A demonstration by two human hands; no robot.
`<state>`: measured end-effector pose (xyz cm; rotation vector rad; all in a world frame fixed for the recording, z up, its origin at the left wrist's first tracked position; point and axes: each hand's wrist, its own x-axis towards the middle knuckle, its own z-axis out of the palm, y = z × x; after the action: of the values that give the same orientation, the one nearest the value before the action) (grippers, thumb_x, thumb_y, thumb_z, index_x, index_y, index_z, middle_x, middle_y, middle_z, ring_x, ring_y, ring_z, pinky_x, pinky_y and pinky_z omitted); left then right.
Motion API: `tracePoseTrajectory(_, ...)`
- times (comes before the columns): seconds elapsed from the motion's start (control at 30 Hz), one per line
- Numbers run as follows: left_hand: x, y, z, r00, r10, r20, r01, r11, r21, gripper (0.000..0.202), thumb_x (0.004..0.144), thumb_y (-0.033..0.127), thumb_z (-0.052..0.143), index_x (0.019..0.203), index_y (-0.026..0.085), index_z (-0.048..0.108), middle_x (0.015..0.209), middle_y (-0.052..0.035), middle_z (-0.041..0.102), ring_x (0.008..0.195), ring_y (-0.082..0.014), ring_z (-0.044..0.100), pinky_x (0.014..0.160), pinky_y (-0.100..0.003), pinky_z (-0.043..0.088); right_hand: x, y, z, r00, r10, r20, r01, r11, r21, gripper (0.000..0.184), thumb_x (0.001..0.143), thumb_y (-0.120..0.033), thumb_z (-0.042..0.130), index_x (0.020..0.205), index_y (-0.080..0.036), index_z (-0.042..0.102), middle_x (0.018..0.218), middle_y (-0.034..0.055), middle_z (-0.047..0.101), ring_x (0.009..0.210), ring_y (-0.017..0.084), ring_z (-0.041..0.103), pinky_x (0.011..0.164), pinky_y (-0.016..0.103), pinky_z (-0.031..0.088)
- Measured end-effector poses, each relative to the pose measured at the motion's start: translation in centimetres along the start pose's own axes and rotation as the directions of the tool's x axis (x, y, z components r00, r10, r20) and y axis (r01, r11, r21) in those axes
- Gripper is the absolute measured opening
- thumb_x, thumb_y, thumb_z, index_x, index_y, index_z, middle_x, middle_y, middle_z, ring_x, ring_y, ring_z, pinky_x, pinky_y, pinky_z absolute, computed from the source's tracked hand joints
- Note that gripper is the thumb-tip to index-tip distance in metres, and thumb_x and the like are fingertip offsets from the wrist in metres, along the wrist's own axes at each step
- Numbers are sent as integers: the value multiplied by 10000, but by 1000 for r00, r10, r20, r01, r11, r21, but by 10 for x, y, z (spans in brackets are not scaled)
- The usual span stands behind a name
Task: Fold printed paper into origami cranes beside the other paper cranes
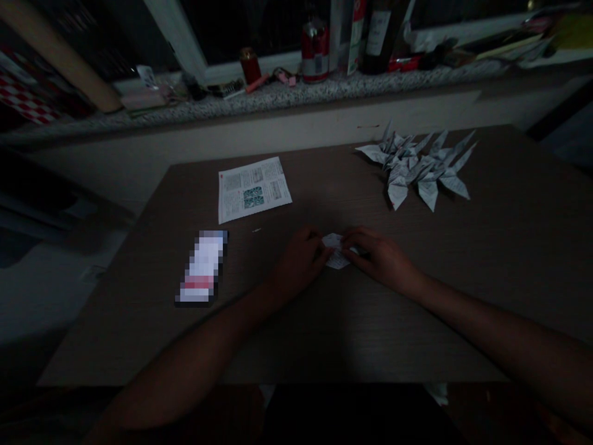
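Observation:
A small folded piece of printed paper (334,252) lies on the table between my two hands. My left hand (303,256) grips its left edge, thumb and fingers closed on it. From the other side, my right hand (375,253) pinches the right edge between thumb and fingers. Beyond my right hand stands a cluster of folded paper cranes (417,164), made of similar printed paper. A flat printed sheet (254,188) rests beyond my left hand. The dim light hides the exact folds under my fingertips.
On the brown table (185,352), a phone (202,269) with a lit, blurred screen lies at the left. Behind the table runs a granite windowsill (273,93) crowded with a red can (315,52), a dark bottle (377,37) and small clutter. A tiny paper scrap (256,230) lies near the sheet.

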<state>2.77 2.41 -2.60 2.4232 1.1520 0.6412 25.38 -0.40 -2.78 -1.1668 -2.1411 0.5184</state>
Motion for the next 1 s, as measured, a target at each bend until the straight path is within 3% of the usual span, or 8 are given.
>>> tracePoseTrajectory(0.23, 1, 0, 0, 1000, -16, -25, 17, 1000, 9, 157, 981, 299, 667, 903, 164, 682, 1090, -64, 591, 975, -203, 624, 877, -355, 552, -2, 1, 1, 996, -83, -15, 82, 994, -79, 132, 1004, -247, 605, 1052, -230, 727, 1108, 108, 736, 1055, 277, 697, 915, 445, 578)
tracePoseTrajectory(0.43, 0, 0, 0, 999, 25, -39, -23, 999, 42, 154, 991, 307, 666, 993, 153, 681, 1081, -68, 620, 978, -203, 625, 881, -342, 545, -4, 3, -4, 985, -156, 75, 167, 973, -160, 177, 1016, -256, 599, 1095, -212, 751, 1143, 128, 736, 1092, 292, 698, 937, 466, 593)
tracePoseTrajectory(0.63, -13, -2, -10, 981, 187, 51, -193, 966, 174, 190, 1054, 249, 552, 1146, 171, 699, 1264, -100, 679, 1156, -237, 647, 1002, -402, 546, -8, 6, -8, 973, -214, 91, 227, 955, -190, 231, 1017, -215, 589, 1172, -208, 759, 1180, 139, 747, 1082, 287, 719, 904, 461, 622)
tracePoseTrajectory(0.73, -19, -2, -18, 962, 227, 154, -256, 944, 210, 245, 1062, 245, 532, 1244, 172, 679, 1302, -101, 685, 1174, -243, 658, 1008, -415, 560, -9, 6, -10, 968, -228, 101, 243, 954, -177, 263, 1005, -192, 604, 1222, -227, 749, 1224, 130, 753, 1112, 290, 720, 931, 464, 627)
tracePoseTrajectory(1.0, -27, 2, -27, 950, 235, 204, -270, 948, 168, 310, 1059, 271, 543, 1340, 167, 620, 1386, -118, 646, 1250, -252, 630, 1065, -414, 542, -14, 3, -16, 958, -258, 127, 277, 946, -167, 314, 999, -172, 607, 1276, -247, 735, 1297, 102, 744, 1170, 288, 714, 1002, 478, 625)
